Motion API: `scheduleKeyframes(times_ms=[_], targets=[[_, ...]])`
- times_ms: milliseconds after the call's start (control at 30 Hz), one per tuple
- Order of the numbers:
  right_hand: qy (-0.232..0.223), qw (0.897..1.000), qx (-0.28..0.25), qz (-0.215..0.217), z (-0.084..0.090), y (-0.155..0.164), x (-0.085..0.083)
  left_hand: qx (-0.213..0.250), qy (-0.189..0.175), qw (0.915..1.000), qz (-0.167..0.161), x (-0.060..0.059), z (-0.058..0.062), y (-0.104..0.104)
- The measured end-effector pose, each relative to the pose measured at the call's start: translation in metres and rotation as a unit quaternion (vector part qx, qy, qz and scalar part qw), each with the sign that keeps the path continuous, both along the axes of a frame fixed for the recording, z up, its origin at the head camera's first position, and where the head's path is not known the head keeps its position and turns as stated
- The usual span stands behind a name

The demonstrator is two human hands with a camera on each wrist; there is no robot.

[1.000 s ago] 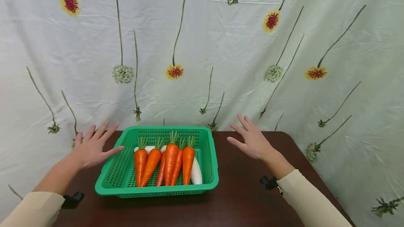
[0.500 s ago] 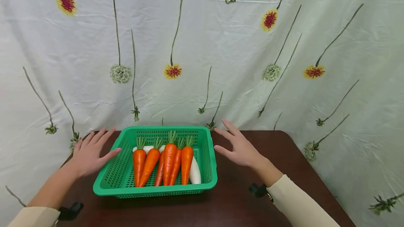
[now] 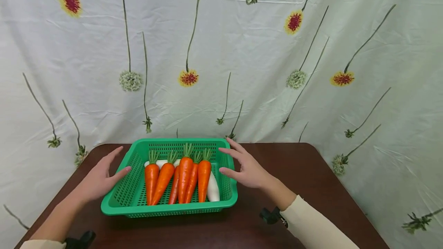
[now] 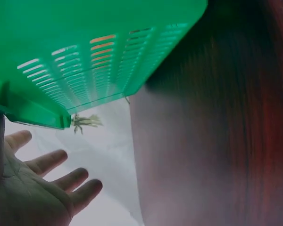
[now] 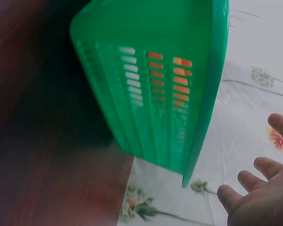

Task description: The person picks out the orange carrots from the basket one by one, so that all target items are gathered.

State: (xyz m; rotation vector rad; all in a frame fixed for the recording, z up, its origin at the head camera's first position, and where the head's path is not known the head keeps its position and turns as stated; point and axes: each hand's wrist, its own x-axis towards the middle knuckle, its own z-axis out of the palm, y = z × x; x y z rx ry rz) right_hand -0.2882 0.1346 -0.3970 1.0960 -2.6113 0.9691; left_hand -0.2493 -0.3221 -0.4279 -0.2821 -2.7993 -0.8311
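From the head view, the green basket [image 3: 169, 180] of carrots [image 3: 185, 178] sat mid-table [image 3: 311, 187], the left hand [image 3: 100, 178] and right hand [image 3: 247, 168] spread open at its sides. Both wrist views showed splayed fingers, nothing gripped. An uneven lift would likely tip it, rolling the carrots

Perforated plastic basket [image 3: 131, 206] (glossy) on polished wood table [image 3: 311, 187].

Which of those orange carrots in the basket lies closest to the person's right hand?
The rightmost carrot, next to the white radish at the basket's right side. The right hand hovers at that rim; the other four carrots lie farther left.
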Motion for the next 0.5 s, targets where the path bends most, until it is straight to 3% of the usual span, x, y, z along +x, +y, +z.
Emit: scheduleKeyframes(times_ms=[300,500], targets=[[-0.085,0.995,-0.059,0.006,0.0,-0.015,0.004,0.08,-0.066,0.9946,0.006,0.004,0.0,0.001],[-0.168,0.979,-0.112,0.01,0.002,-0.025,0.005,0.094,-0.088,0.9916,0.012,0.003,-0.003,-0.002]])
